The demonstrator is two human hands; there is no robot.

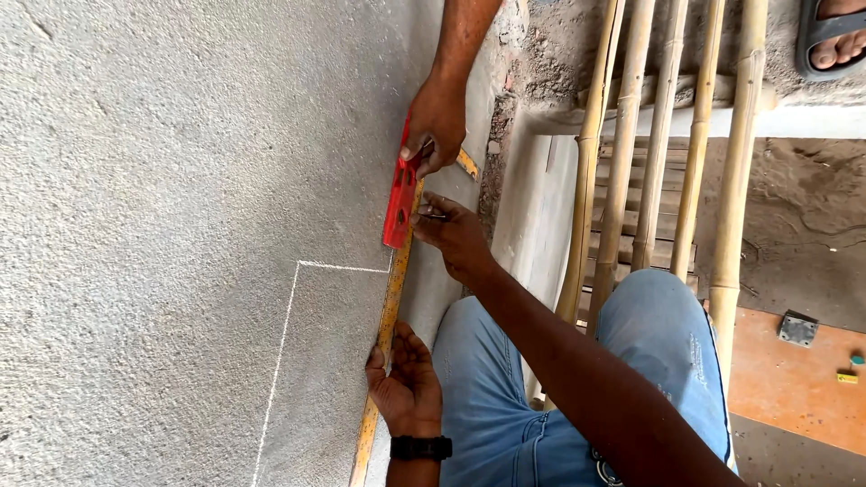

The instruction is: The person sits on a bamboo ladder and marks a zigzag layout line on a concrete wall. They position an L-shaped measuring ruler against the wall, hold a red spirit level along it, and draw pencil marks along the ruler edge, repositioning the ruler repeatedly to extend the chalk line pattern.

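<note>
Head view looks down a rough grey wall (153,180), where a long yellow ruler (390,311) lies flat against the plaster, running from about 1 o'clock to 7 o'clock. Its lower end is cut off by the picture's bottom edge; its upper end shows again as a short yellow tip past another person's hand (436,122). That hand, coming in from 12 o'clock, presses a red level (400,194) against the ruler's upper part, and its fingers cover the level's top end.

The left hand (408,383), with a black watch (420,447) on the wrist, lies open with its fingers pressed on the ruler at about 6 o'clock. The right hand (454,236) is closed around something thin at the ruler's edge, just below the level; what it pinches is too small to make out.

White chalk lines (287,325) form a corner on the wall at 9 o'clock from the ruler. Blue jeans (649,361) fill the lower middle, and bamboo poles (663,135) rise at 2 o'clock. A sandalled foot (834,36) is cut off in the top right corner.
</note>
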